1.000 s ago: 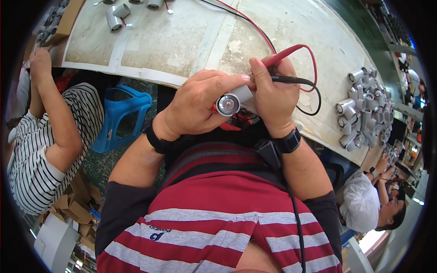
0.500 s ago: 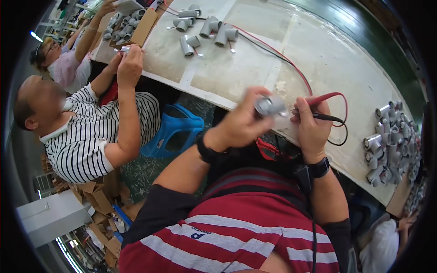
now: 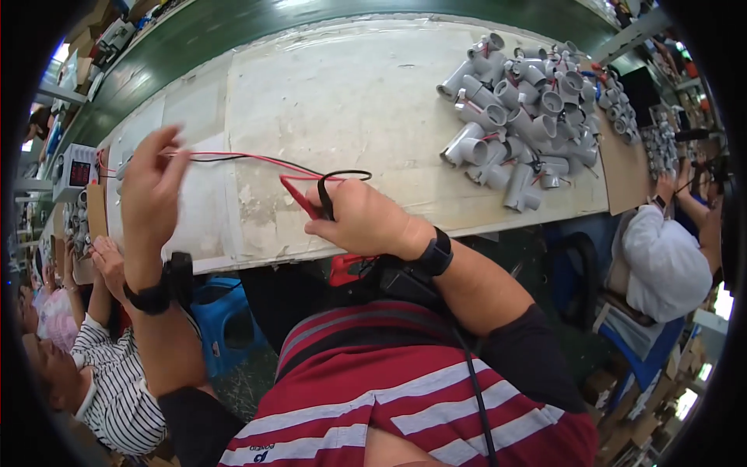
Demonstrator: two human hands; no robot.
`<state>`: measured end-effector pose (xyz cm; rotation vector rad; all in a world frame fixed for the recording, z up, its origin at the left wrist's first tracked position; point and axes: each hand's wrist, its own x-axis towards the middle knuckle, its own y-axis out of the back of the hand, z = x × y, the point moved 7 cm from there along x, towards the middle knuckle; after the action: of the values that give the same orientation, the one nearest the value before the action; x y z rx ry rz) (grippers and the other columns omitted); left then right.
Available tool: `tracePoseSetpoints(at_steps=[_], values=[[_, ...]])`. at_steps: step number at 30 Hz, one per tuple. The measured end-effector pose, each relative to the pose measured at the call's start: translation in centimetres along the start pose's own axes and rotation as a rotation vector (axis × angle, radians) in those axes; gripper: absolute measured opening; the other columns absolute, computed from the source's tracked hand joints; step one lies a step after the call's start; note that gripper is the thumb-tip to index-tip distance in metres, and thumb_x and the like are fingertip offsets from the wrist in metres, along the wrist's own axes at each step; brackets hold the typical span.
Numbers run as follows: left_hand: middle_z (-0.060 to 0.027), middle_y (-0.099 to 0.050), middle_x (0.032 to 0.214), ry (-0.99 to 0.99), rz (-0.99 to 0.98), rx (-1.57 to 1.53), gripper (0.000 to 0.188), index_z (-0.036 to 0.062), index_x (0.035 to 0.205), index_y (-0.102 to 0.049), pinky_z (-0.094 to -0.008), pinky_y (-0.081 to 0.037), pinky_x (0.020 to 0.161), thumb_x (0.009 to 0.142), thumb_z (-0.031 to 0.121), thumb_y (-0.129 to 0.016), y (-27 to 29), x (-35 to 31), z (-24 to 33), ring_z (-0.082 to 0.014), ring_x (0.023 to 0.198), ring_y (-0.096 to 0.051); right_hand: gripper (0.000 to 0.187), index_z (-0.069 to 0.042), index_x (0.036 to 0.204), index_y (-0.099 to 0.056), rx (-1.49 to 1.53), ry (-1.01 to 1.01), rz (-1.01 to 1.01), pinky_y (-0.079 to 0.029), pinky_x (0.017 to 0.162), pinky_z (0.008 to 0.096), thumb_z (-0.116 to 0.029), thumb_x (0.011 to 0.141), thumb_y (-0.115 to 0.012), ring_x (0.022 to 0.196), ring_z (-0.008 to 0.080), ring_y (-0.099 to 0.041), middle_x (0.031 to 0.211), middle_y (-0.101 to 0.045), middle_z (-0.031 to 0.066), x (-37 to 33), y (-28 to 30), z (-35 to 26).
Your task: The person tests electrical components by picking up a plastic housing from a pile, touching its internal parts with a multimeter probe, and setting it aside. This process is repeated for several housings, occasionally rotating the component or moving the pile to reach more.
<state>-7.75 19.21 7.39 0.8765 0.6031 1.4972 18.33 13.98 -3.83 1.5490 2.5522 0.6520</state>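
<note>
The red probe (image 3: 299, 196) and the black probe (image 3: 325, 201) are being held together in the right hand (image 3: 358, 214), with its fingers being kept curled around them over the near edge of the table (image 3: 311, 78). The left hand (image 3: 152, 187) is being held out over the table's left part; its fingers are being blurred in the view, so whether anything is being pinched there cannot be told.

Since both probes are being gripped side by side, their tips could be brought into contact, and a false reading could result. The thin leads (image 3: 257, 157) are being looped near the right hand and stretched leftward to the left hand's fingers, where a wire could be snagged and a probe tugged loose. The grey pipe fittings (image 3: 520, 121) are being heaped on the right of the table, where short wires are being left sticking out; if one piece were being pulled carelessly, others could be dragged along or rolled. By the left forearm, a co-worker's hand (image 3: 107, 257) is being held close, so an elbow could be bumped.
</note>
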Motion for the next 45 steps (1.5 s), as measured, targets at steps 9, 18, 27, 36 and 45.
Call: tracePoseSetpoints(at_steps=[9, 18, 27, 36, 45], values=[[-0.0156, -0.066, 0.136, -0.951, -0.375, -0.025, 0.065, 0.0124, 0.137, -0.067, -0.0435, -0.054, 0.104, 0.074, 0.019, -0.085, -20.9, 10.5, 17.5, -0.0328, 0.12, -0.066, 0.028, 0.004, 0.094, -0.071, 0.006, -0.238, -0.429, -0.052, 0.069, 0.0435, -0.022, 0.086, -0.08, 0.068, 0.0339, -0.064, 0.08, -0.07, 0.024, -3.5, 2.5, -0.1], [-0.0091, -0.063, 0.144, -0.718, -0.672, 0.24, 0.064, 0.0205, 0.145, -0.061, -0.0504, -0.05, 0.109, 0.085, 0.029, -0.081, -29.9, 12.4, 22.3, -0.0324, 0.134, -0.059, 0.019, 0.0, 0.081, -0.062, 0.254, -0.173, -0.496, -0.045, 0.061, 0.0369, -0.005, 0.083, -0.079, 0.062, 0.0287, -0.055, 0.068, -0.059, 0.0138, -3.5, 3.0, 0.6], [-0.0177, -0.074, 0.119, -0.5, -0.68, -0.084, 0.086, 0.0011, 0.137, -0.062, -0.0433, -0.056, 0.096, 0.066, 0.039, -0.094, -28.3, 13.1, 19.3, -0.0387, 0.112, -0.069, 0.019, 0.001, 0.08, -0.06, 0.197, -0.161, -0.466, -0.044, 0.06, 0.0329, 0.002, 0.08, -0.079, 0.062, 0.0182, -0.055, 0.069, -0.06, 0.0095, -3.3, 3.1, 0.6], [-0.0125, -0.071, 0.11, 0.47, -0.322, -1.787, 0.043, 0.003, 0.131, -0.061, -0.0358, -0.06, 0.081, 0.102, 0.034, -0.067, -13.8, -5.9, 2.9, -0.0226, 0.094, -0.071, 0.014, -0.001, 0.085, -0.063, 0.302, -0.198, -0.346, -0.044, 0.053, 0.0291, -0.002, 0.085, -0.077, 0.056, 0.0147, -0.056, 0.073, -0.065, 0.0065, -4.1, 3.4, 2.4], [-0.0179, -0.068, 0.126, 0.599, -0.193, -1.908, 0.056, 0.0061, 0.149, -0.05, -0.0369, -0.061, 0.081, 0.104, 0.037, -0.065, -13.4, -15.0, -2.7, -0.0244, 0.094, -0.072, 0.01, -0.005, 0.103, -0.06, 0.687, -0.519, 0.136, -0.048, 0.051, 0.0268, -0.01, 0.099, -0.068, 0.057, 0.0145, -0.06, 0.08, -0.067, 0.0076, -5.2, 3.1, 4.3]])
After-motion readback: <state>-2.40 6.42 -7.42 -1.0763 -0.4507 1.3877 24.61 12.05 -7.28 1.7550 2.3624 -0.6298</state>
